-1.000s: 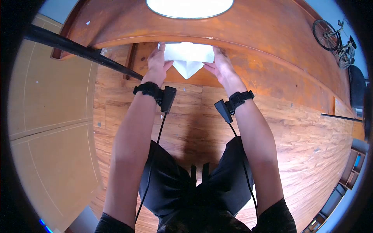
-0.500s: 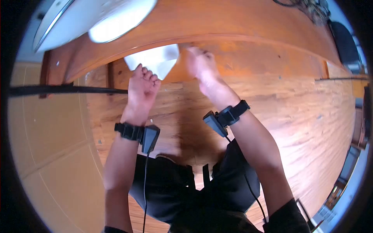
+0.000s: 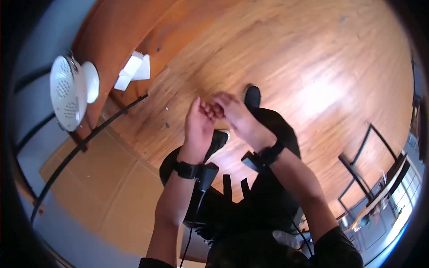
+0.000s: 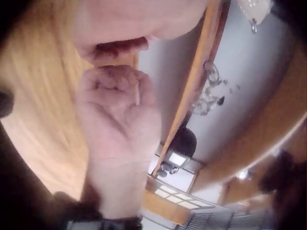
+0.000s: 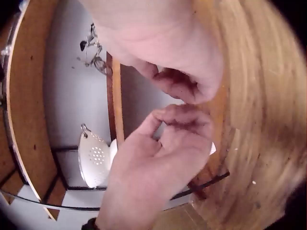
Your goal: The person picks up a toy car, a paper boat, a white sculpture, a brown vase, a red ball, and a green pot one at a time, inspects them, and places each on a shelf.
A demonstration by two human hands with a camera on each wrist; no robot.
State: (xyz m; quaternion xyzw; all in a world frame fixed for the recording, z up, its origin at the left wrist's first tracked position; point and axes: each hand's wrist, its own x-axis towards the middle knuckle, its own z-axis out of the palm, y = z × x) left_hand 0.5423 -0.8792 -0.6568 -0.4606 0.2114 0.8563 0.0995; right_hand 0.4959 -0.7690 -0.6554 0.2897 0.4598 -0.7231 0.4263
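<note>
My left hand (image 3: 199,129) and right hand (image 3: 239,116) are held close together over my lap, fingers loosely curled toward each other. Nothing shows in either of them. In the left wrist view the right hand (image 4: 120,112) faces the camera, its fingertips bent toward the palm. The right wrist view has the left hand (image 5: 158,153) below, with its fingertips right at those of the other hand. A folded white paper (image 3: 132,67) lies off to the left on the wooden ledge (image 3: 163,42), apart from both hands.
A white colander (image 3: 67,94) and a white round dish (image 3: 90,82) stand at the left by the brown wooden table (image 3: 116,31). A black bar (image 3: 89,138) crosses below them. Brown cardboard (image 3: 107,178) covers part of the floor. A black metal frame (image 3: 357,165) stands at the right.
Both hands have let go of the folded paper and drawn back toward my body, coming together. The head view has swung right, so the table and paper now sit at the left.
</note>
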